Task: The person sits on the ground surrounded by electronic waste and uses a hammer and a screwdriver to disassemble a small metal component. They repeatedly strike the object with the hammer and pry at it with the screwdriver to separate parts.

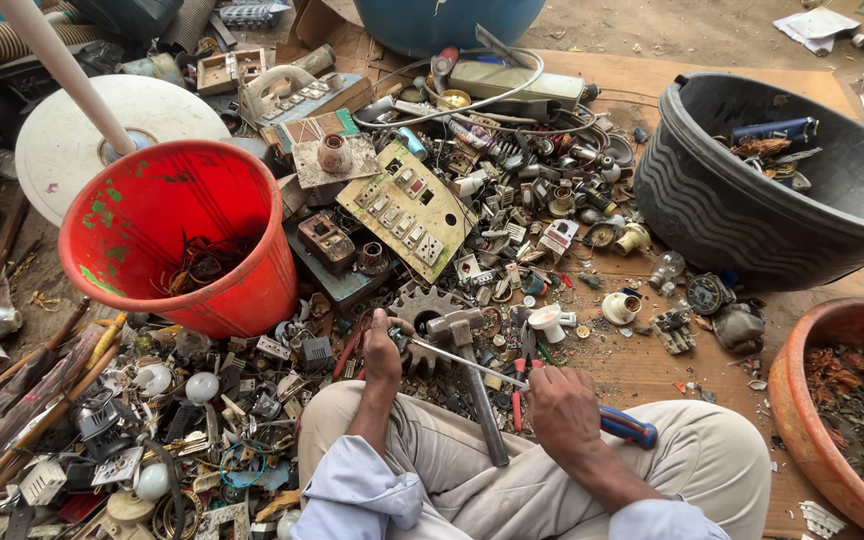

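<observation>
My right hand [564, 410] grips a screwdriver with a blue and red handle [628, 427]. Its thin metal shaft [462, 362] runs up and left to my left hand [383, 352]. My left hand pinches a small part at the shaft's tip; what the part is cannot be made out. A hammer with a grey metal head [452, 327] lies between my hands, its handle [485, 410] resting on my lap. A toothed gear [422, 303] sits just beyond it.
A red plastic bucket [152, 215] with wires stands at left. A black tub [742, 215] stands at right, a brown bowl [802, 400] of scrap at lower right. Switch plates [407, 210], sockets, bulbs and other electrical scrap cover the cardboard [642, 365].
</observation>
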